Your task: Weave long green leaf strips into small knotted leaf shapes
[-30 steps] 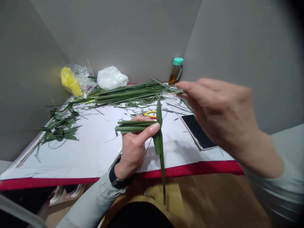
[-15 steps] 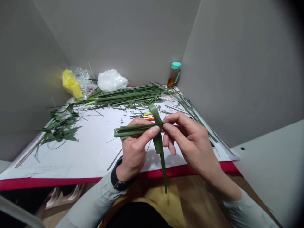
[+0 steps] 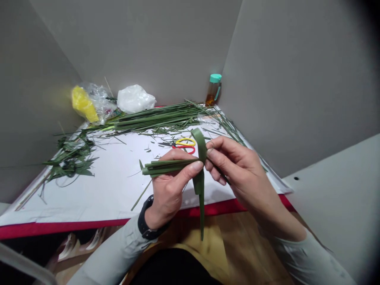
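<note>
My left hand [image 3: 173, 182] grips a bundle of long green leaf strips [image 3: 166, 168], its thumb pressed on top near the right end. A wider leaf strip [image 3: 200, 144] loops up over that end, and its narrow tail [image 3: 202, 209] hangs down past the table edge. Just to the right, my right hand [image 3: 234, 162] pinches a thin leaf strip [image 3: 224, 175] close to the loop; part of this strip is hidden by the fingers. Behind the hands, scissors [image 3: 185, 145] with one yellow and one red handle lie on the white table cover.
A pile of long green leaves [image 3: 154, 118] stretches across the back of the table. Knotted leaf pieces [image 3: 71, 158] lie at the left. A white plastic bag [image 3: 135, 99], a yellow bag [image 3: 84, 105] and a teal-capped bottle [image 3: 213, 91] stand along the grey partition [image 3: 142, 43].
My right hand has drawn slightly away from the loop, and a thin strip now shows beneath its fingers. The loop stands more upright. The scissors have come into fuller view.
</note>
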Demonstrator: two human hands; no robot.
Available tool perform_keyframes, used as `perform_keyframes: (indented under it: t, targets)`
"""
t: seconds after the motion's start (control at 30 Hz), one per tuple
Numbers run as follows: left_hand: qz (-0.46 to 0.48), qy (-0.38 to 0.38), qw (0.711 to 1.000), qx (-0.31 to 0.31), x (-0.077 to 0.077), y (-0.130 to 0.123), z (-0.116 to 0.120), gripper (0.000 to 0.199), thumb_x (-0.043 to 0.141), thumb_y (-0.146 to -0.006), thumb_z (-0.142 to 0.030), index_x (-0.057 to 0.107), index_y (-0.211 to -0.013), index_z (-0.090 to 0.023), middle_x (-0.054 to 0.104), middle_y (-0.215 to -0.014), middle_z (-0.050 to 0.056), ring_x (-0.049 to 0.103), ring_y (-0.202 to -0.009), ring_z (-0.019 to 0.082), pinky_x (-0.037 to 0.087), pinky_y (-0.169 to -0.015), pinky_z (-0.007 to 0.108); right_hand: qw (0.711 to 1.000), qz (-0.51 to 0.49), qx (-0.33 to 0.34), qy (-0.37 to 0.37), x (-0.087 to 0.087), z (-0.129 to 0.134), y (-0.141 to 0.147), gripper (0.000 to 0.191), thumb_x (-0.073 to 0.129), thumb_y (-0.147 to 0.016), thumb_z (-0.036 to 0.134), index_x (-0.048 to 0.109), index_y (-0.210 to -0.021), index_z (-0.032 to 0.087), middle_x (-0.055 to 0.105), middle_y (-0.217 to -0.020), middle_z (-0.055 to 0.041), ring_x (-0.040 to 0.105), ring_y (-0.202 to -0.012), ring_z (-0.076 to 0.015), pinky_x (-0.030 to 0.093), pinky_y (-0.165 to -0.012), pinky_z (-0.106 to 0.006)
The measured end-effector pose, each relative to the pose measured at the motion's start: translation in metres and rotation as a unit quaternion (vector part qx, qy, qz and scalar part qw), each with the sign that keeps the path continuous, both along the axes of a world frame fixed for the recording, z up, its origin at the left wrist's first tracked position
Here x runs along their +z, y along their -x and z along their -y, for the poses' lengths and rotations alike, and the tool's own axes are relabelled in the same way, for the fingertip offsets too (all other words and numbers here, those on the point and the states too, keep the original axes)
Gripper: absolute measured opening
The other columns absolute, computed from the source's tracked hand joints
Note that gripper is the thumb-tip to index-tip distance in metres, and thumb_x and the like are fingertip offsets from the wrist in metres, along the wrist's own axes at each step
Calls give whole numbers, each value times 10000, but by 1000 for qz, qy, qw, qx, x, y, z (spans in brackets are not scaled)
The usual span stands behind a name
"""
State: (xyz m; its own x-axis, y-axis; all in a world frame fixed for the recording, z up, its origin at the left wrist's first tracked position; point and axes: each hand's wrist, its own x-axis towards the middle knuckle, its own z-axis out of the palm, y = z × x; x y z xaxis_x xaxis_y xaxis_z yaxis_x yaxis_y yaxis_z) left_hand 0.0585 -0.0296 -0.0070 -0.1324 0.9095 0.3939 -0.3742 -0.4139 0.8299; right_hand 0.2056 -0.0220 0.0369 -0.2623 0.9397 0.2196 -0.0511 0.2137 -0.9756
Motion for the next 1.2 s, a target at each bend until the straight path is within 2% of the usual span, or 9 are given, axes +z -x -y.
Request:
perform_keyframes:
  t: [0.13, 0.23, 0.3, 0.43, 0.5, 0.8, 1.0, 1.1, 1.2]
  targets:
    - [-6, 5, 1000, 2, -1, -2, 0, 112, 843, -812, -206, 766, -759, -267, 668, -727, -22, 585, -700, 143, 464, -686, 286, 979, 8, -152, -134, -3, 6, 2, 84, 609, -1024, 258, 636, -945, 245, 620, -773, 39, 539, -605, -90, 424, -518, -241]
    - [2, 0, 1000, 6, -3, -4, -1, 116, 833, -827, -178, 775, -784, -270, 672, -747, -35, 589, -722, 125, 469, -705, 260, 911, 95, -251, -314, -5, 8, 2, 131, 614, -1004, 154, 671, -984, 271, 659, -890, 4, 612, -769, -130, 511, -718, -307]
    - [8, -8, 1000, 4, -4, -6, -2, 124, 827, -836, -162, 780, -802, -272, 690, -783, -40, 614, -766, 119, 490, -745, 248, 865, 157, -270, -392, -8, 9, 3, 186, 635, -968, 99, 704, -1011, 267, 669, -976, -35, 634, -887, -163, 520, -794, -342]
    - [18, -38, 999, 0, -8, -10, -4, 199, 831, -842, -166, 803, -947, -333, 765, -934, -60, 686, -893, 123, 540, -865, 243, 807, 218, -280, -472, -14, 8, 5, 274, 631, -919, 4, 754, -1046, 214, 667, -957, -68, 651, -854, -163, 531, -717, -319]
    - [18, -50, 999, 3, -10, -11, -4, 250, 829, -846, -169, 804, -1000, -364, 779, -961, -72, 697, -905, 118, 548, -882, 235, 810, 218, -280, -466, -15, 10, 6, 279, 624, -922, -1, 765, -1057, 199, 666, -942, -68, 654, -853, -164, 543, -724, -317]
    - [-4, -53, 999, 12, -12, -13, -5, 211, 807, -849, -130, 810, -935, -323, 765, -879, -52, 685, -837, 126, 552, -813, 236, 895, 149, -243, -344, -20, 20, 7, 278, 529, -968, -22, 745, -1065, 123, 694, -943, -37, 652, -871, -94, 533, -767, -222]
    - [-33, -51, 998, 26, -17, -12, -7, 211, 787, -860, -126, 803, -948, -317, 758, -895, -49, 685, -846, 128, 547, -842, 250, 872, 213, -219, -383, -20, 18, 1, 203, 566, -955, 4, 709, -1062, 100, 722, -996, -79, 655, -964, -137, 522, -856, -275]
    - [-53, -74, 995, 42, -18, -12, -7, 204, 773, -865, -121, 803, -956, -302, 764, -919, -35, 696, -872, 143, 548, -864, 271, 853, 236, -246, -396, -18, 14, 5, 34, 688, -941, 129, 673, -968, 142, 705, -886, -48, 632, -819, -151, 505, -745, -302]
    - [-68, -100, 990, 68, -18, -13, -8, 219, 768, -856, -93, 804, -945, -289, 767, -917, -38, 692, -866, 138, 542, -846, 261, 854, 211, -282, -384, -20, 11, 13, 85, 696, -932, 145, 637, -875, 169, 651, -790, -15, 567, -703, -140, 471, -699, -312]
